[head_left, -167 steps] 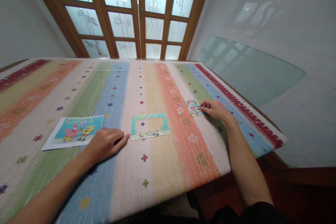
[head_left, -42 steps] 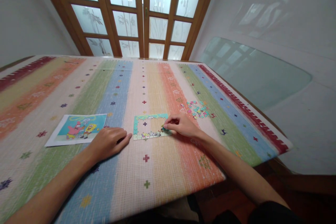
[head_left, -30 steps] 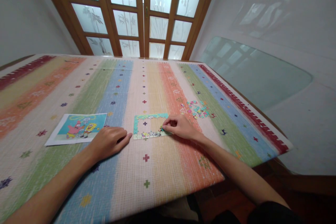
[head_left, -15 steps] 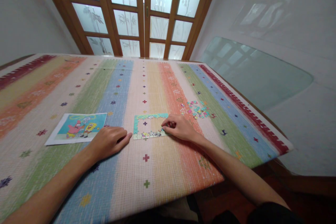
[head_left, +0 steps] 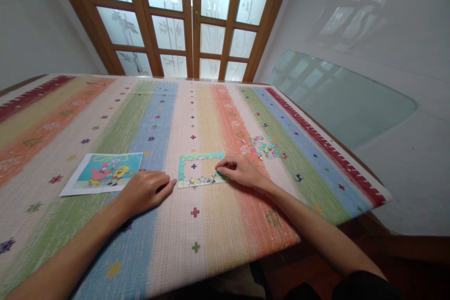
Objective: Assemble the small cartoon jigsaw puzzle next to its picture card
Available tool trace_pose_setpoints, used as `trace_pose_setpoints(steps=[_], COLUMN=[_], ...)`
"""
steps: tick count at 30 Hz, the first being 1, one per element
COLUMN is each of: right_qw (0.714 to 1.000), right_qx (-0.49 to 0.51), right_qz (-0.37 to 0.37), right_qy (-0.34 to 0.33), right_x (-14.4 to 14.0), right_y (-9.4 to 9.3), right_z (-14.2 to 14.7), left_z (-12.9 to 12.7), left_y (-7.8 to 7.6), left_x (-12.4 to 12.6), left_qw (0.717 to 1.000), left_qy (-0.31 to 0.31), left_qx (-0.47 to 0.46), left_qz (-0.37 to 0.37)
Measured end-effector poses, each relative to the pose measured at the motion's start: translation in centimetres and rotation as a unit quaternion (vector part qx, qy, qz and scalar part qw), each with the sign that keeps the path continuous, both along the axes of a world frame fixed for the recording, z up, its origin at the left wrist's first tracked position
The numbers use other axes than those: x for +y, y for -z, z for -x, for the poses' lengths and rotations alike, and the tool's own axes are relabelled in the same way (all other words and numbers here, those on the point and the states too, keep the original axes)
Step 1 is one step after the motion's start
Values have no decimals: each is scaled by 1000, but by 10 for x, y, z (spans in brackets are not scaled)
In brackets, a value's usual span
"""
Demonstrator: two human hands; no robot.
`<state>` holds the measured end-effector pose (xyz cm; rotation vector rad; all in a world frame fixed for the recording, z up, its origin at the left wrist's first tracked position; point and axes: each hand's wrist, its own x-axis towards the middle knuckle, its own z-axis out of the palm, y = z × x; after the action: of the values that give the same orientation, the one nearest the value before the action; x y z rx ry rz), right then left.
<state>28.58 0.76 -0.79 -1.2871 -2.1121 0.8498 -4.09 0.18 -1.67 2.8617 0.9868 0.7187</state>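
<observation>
The puzzle [head_left: 202, 181] lies flat on the cloth [head_left: 218, 225], its border joined around a gap where the cloth shows through. Its long axis runs roughly from 9 to 3 o'clock, the 3 o'clock end set slightly farther from the person, and the picture's top faces 12 o'clock.

The right hand [head_left: 241, 169] comes in from 4 o'clock and covers part of the puzzle's 3 o'clock end. Its thumb and forefinger are pinched together at the gap's inner edge; whether a piece sits between them cannot be told. The left hand [head_left: 147, 191] rests at 8 o'clock from the puzzle, fingers loosely curled, thumb near the puzzle's corner; whether it holds anything is hidden. The sheet [head_left: 105, 173] lies at 9 o'clock, loose pieces [head_left: 266, 147] between 2 and 3.

In the earliest frame the right hand was at the loose pieces; now it is at the puzzle, and those pieces lie more spread. The left hand has stayed beside the sheet.
</observation>
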Motion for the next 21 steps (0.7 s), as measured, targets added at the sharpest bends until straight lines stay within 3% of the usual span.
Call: trace_pose_setpoints(steps=[6, 11, 15, 21], right_qw=[999, 994, 988, 988], right_qx=[6, -51, -74, -87], right_qz=[-32, -73, -89, -88], right_qy=[-1, -62, -99, -88], right_x=[4, 1, -1, -1], right_y=[-6, -11, -8, 0], right_z=[-11, -15, -15, -10], left_z=[1, 1, 1, 0], left_y=[2, 2, 1, -2], left_x=[1, 1, 0, 0], left_qw=[1000, 1000, 1000, 999], left_qy=[5, 2, 0, 3], left_qx=[11, 11, 13, 20], left_qz=[-22, -9, -13, -38])
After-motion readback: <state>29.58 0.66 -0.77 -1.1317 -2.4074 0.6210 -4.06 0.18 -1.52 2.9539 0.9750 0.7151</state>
